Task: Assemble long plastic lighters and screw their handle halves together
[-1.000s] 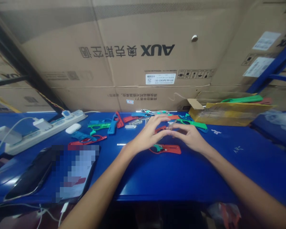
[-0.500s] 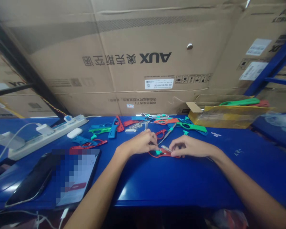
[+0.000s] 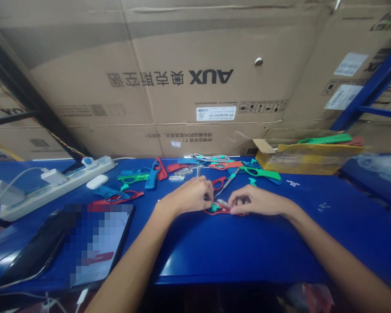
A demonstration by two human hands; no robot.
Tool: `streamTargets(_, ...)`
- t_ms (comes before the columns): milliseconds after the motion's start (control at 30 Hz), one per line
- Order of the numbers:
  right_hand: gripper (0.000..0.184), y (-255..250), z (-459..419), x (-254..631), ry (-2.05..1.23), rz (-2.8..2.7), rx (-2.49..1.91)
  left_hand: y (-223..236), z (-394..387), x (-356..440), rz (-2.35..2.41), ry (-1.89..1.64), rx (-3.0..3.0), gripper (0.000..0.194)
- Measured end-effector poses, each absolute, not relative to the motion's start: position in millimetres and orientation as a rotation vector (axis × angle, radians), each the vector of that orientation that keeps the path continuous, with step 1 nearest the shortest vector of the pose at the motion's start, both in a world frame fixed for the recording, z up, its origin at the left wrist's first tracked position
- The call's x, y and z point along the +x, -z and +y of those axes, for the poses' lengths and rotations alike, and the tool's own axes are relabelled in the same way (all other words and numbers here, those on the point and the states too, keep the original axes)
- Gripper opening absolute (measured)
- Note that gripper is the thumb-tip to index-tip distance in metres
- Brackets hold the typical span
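Observation:
A red lighter shell half point(image 3: 219, 212) lies on the blue table between my hands, with a teal piece point(image 3: 214, 208) seated at its left part. My right hand point(image 3: 252, 200) is closed on a clear plastic tube point(image 3: 224, 203), which it holds at a slant over the shell. At the shell's left end, my left hand point(image 3: 195, 194) has its fingers curled and pinched together; what lies between them is hidden. Just behind the hands are another red shell piece point(image 3: 219, 184) and a metal rod with a teal end point(image 3: 230, 180).
Blue, green and red shells point(image 3: 154, 174) are scattered behind my left hand, near clear tubes point(image 3: 179, 177). An orange shell point(image 3: 224, 165) and a green one point(image 3: 260, 172) lie farther back. A cardboard box point(image 3: 313, 161) stands right, a power strip point(image 3: 81, 174) and tablet point(image 3: 104, 256) left.
My left fingers have curled in more and shifted slightly at the shell's left end. My right hand still holds the clear tube, now lower and flatter over the shell. The view has shifted a little.

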State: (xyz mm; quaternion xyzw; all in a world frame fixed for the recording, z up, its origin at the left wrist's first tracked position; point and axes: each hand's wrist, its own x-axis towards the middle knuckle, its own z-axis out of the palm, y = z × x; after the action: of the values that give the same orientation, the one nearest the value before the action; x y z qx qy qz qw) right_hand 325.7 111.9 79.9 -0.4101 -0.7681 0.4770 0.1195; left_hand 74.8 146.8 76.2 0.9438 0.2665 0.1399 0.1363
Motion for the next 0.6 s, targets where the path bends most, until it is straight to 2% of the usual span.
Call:
streamTargets(333,0.036,-78,113,326,-1.345,-2.312,-1.216,-72,153,69,0.837,-0.208,2.542,0.012)
streamTargets(600,0.037,-78,112,325,-1.289,-2.349,-1.211,-72,159,63,0.917,-0.18,2.488,0.01)
